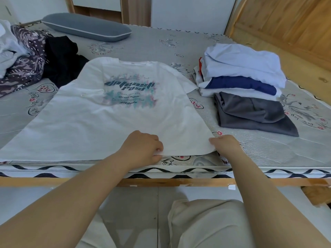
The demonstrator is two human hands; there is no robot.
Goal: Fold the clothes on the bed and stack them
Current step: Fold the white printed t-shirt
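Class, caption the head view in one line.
Both hands hold white T-shirt's hem beside folded stack.

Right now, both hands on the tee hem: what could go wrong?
1. The hem of the tee lies at the bed edge, where the left hand and right hand pinch it; a pull toward the body could drag it off.
2. The right sleeve reaches toward the stack; folding it may nudge the pile.
3. The stack looks uneven, so adding the tee could tip it.
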